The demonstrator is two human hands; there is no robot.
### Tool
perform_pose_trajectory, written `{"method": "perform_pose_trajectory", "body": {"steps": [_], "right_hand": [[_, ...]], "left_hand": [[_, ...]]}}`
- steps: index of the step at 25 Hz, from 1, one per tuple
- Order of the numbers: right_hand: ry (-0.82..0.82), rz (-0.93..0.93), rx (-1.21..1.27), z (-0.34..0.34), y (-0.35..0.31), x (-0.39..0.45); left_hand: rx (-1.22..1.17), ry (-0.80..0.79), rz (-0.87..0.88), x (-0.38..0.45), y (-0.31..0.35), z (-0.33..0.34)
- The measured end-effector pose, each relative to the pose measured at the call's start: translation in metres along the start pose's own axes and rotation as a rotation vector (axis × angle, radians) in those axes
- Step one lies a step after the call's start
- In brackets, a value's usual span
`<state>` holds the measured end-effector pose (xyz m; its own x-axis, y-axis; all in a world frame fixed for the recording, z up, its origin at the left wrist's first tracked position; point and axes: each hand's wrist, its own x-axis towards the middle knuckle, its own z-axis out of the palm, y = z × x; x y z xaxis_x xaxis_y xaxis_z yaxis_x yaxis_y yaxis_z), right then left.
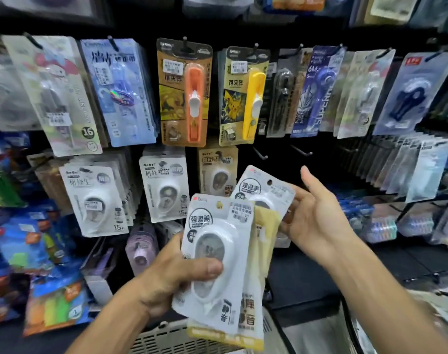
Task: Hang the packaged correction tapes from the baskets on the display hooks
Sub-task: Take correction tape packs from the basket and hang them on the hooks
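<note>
At the bottom edge, a pale slotted basket (166, 338) sits under the arms. Above it, the left hand (172, 274) grasps a stack of packaged correction tapes (217, 256), thumb pressed across the front white pack's blister. The right hand (317, 221) holds another white pack (265, 190) by its right edge, fingers behind it; how firm that grip is cannot be told. Just beyond, two bare display hooks (261, 154) jut from the dark panel, beside full rows of hanging packs (184, 93)
</note>
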<state>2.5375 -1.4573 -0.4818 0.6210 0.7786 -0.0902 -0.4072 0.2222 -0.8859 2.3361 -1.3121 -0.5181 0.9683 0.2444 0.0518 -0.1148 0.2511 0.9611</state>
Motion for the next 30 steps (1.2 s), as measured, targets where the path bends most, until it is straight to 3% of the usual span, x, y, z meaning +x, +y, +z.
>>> {"method": "perform_pose_trajectory", "body": {"steps": [2,4,10,13,18,22,28,30], "right_hand": [[-0.167,0.018,-0.085,0.003,0.023,-0.005],[-0.172,0.018,-0.215,0.008,0.038,-0.002],[-0.003,-0.027,-0.146,-0.005,0.026,0.021],[0.133,-0.129,-0.254,-0.009,0.020,0.033],[0.444,-0.261,-0.495,-0.015,0.005,0.047],[0.533,-0.283,-0.592,-0.026,0.008,0.039],[0.613,-0.227,-0.549,-0.019,0.015,0.040],[0.627,-0.297,-0.814,-0.005,0.020,0.030]], "left_hand": [[-0.103,0.087,0.037,0.008,-0.003,-0.003],[-0.188,0.135,0.033,0.020,-0.005,-0.003],[-0.190,0.106,-0.041,0.045,-0.016,0.000],[-0.148,0.102,-0.066,0.046,-0.017,-0.002],[-0.204,0.264,0.001,0.044,-0.002,-0.013],[-0.218,0.396,0.015,0.040,0.004,-0.023],[-0.201,0.483,0.033,0.032,0.000,-0.020],[-0.208,0.522,0.029,0.031,-0.004,-0.020]]}}
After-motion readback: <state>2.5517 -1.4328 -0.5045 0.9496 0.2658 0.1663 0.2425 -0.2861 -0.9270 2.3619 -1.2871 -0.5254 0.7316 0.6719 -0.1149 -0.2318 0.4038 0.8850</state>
